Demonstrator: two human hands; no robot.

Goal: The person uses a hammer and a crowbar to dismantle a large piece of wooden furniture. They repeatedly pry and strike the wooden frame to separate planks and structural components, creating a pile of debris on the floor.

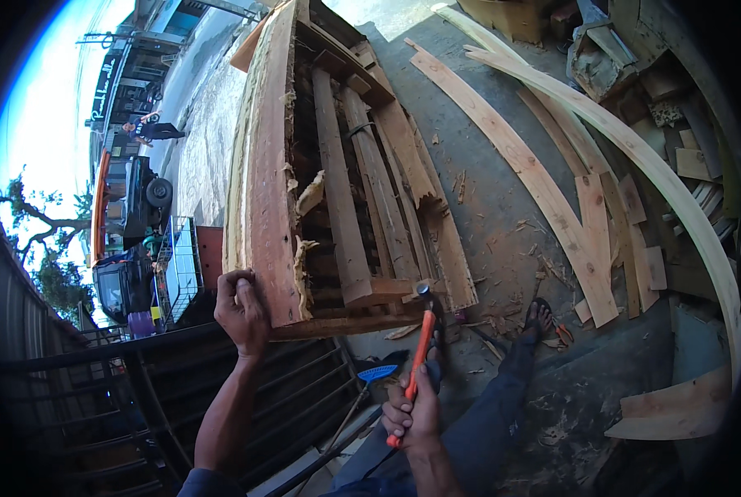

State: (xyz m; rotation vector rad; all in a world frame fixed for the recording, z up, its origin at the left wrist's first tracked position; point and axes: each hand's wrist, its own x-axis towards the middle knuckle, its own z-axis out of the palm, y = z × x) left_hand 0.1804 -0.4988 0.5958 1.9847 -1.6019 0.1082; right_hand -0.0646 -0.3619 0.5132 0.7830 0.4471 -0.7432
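Observation:
A large, worn wooden frame [271,182] with slatted beams inside stands tilted in front of me. Torn tan padding [311,195] hangs along its inner edge. My left hand [243,311] is closed around the frame's near left corner. In my right hand [409,407] is a hammer [423,348], gripped low on its orange handle. The hammer's metal head points up beside the near end of the frame, close to a short crosspiece [387,290]; whether they touch I cannot tell.
Long curved planks [511,149] lie on the concrete floor at right, with wood scraps [694,157] piled beyond. Pliers with red handles [564,334] lie by my foot. A blue broom head [377,373] is near a dark metal grille [263,398]. Far left, a person [151,130] stands near parked vehicles.

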